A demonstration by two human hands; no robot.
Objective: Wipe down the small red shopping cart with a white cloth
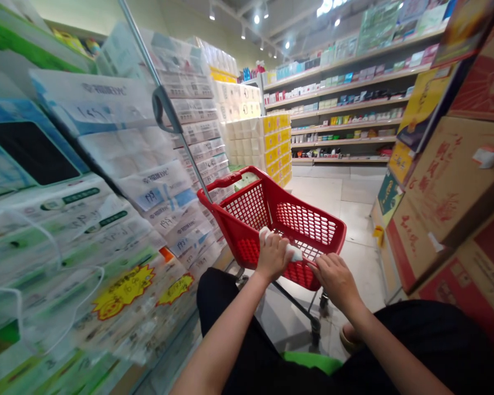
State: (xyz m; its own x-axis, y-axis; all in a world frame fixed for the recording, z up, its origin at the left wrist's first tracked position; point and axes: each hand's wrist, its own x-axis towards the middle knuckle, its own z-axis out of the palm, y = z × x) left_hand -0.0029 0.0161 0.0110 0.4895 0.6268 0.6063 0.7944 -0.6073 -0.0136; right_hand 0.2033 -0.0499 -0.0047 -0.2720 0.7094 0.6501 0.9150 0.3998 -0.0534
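Observation:
A red plastic shopping basket cart (307,202) with mesh sides and dark wheels stands in front of my knees. My left hand (273,255) is closed over its near rim, with a crumpled white cloth (295,253) under the fingers that sticks out on both sides. Whether the cloth is fabric or paper I cannot tell. My right hand (334,275) grips the same rim farther right, its fingers curled over the edge. Through the mesh floor of the basket, the pale tiles show.
Stacked tissue packs (160,186) with price signs crowd the left side, and a white cable (101,285) hangs there. A metal pole (193,162) rises beside the cart. Cardboard boxes (456,175) line the right. Product shelves (346,109) stand behind the tiled aisle.

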